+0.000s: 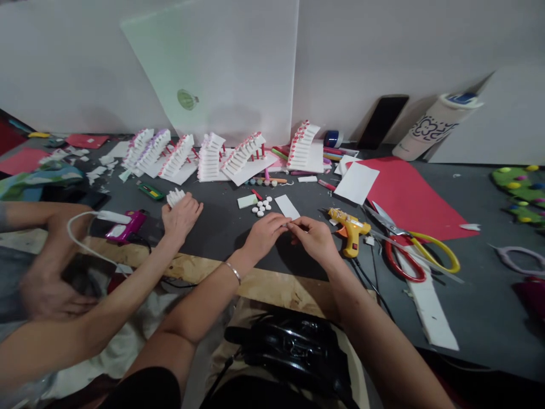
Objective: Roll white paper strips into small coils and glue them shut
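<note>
My left hand [264, 232] and my right hand [314, 236] meet over the dark table [230, 227], fingertips pinched together on a small item I cannot make out. Just beyond them lie a white foam strip [286, 206] and a cluster of small white round pieces [263, 207]. A yellow glue gun [350, 229] lies right of my right hand. Another person's hand [181, 215] rests on a small white ridged foam piece [175, 196] to the left.
Several white stair-like foam models [213, 154] stand in a row at the back. Red paper [409, 196], white card [356, 182], scissors with red and yellow handles [411, 247], a long foam strip [428, 301], a pink glue gun [126, 225] and coloured markers [332, 153] lie around.
</note>
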Demonstrator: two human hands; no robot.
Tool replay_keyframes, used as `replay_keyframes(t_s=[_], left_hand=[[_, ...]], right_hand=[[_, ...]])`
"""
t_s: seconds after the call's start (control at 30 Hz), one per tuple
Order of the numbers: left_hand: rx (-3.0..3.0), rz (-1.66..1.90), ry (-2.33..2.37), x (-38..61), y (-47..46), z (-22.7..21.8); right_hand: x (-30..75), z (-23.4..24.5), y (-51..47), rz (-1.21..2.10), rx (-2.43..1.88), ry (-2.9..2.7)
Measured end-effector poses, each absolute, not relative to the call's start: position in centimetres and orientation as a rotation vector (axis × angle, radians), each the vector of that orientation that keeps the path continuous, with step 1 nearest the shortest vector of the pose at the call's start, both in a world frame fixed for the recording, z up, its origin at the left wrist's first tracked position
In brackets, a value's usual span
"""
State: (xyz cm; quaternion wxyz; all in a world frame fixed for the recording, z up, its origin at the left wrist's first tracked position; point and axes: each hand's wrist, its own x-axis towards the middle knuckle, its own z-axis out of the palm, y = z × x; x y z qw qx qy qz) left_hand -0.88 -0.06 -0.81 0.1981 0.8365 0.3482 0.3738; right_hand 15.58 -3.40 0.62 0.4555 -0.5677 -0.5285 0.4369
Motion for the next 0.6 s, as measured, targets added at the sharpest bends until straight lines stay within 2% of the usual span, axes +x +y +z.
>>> replay_keyframes(t_s=[0.3, 0.6], left_hand=[[2.314, 1.033, 1.124, -0.85, -0.36, -0.81], [2.141, 0.904, 1.164, -0.14, -0.66, -0.55]], right_hand=[[15.59, 0.68, -3.43, 1.0, -1.429, -1.367], [15.67, 0.2, -3.7, 0.486, -1.432, -1.709]])
